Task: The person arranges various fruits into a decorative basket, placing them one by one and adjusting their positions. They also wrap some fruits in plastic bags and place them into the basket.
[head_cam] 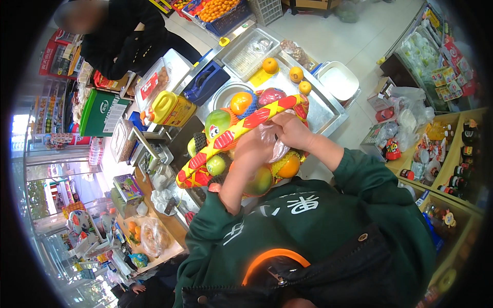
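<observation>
A fruit basket stands before me, its arched handle (246, 122) wrapped in red and yellow ribbon. Both my hands are inside it, beyond the handle, on a thin pinkish plastic bag (278, 150). My left hand (252, 144) is partly hidden by the handle; my right hand (290, 129) has its fingers curled at the bag. Around them lie a green-orange mango-like fruit (218, 122), an orange (241, 103) in blue foam netting, a red fruit (272, 96), a green fruit (216, 165), another large green-orange fruit (260, 181) and an orange (289, 166) in yellow netting.
Loose oranges (270, 65) lie on the metal counter beyond the basket, near a clear plastic basket (246, 54). A yellow jug (173, 109) and a blue tape dispenser (206, 82) stand left of them. A white tub (339, 81) is at right. A person (131, 38) in black stands across the counter.
</observation>
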The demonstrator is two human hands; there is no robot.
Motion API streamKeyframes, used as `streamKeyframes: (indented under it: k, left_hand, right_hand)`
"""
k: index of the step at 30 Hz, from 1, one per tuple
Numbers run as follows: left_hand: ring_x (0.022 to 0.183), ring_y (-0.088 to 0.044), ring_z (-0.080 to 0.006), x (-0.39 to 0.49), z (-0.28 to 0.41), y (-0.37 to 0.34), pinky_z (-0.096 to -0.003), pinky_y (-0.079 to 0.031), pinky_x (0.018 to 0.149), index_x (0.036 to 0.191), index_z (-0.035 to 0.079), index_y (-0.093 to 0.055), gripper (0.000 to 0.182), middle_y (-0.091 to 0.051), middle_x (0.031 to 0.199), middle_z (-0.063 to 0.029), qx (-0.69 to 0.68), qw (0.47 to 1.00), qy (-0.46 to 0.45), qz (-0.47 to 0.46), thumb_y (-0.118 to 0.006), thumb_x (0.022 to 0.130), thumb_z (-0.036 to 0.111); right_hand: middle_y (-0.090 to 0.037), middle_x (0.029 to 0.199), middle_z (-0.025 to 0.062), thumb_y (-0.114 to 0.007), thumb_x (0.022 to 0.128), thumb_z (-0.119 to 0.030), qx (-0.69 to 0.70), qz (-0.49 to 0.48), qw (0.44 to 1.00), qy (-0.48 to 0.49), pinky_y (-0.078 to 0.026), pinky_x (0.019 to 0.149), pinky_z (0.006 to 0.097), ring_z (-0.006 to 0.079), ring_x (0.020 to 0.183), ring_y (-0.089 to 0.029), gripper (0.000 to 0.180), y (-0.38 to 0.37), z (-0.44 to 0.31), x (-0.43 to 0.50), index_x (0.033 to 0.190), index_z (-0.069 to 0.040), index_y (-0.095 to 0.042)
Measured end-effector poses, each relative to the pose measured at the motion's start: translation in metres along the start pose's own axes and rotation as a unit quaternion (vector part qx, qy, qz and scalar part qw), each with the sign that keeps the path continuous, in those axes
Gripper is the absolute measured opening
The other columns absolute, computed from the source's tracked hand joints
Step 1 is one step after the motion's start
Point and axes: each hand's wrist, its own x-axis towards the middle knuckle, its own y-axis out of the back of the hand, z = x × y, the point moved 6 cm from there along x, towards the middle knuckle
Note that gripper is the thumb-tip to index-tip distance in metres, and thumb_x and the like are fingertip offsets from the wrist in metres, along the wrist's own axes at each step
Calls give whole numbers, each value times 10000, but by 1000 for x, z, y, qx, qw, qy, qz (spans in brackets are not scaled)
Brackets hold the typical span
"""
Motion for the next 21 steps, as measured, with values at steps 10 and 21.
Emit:
streamKeyframes:
  k: [10,21]
  left_hand:
    - [910,-702,-323,31,-16,4,-392,-538,821,1124,51,-690,316,-730,962,-146,143,973,-35,179,-660,855,212]
    - [732,-666,-141,8,-1,-1,-296,-535,683,1224,40,-679,405,-714,887,-60,35,993,-99,61,-738,826,86]
  right_hand:
    - [-644,1147,216,-702,811,-129,-74,180,981,14,-470,995,452,406,1101,-603,407,21,-10,-28,1199,-18,-652]
    - [-671,1078,195,-677,782,-44,-78,62,995,-18,-474,968,449,395,1055,-596,500,-6,2,-24,1276,8,-626]
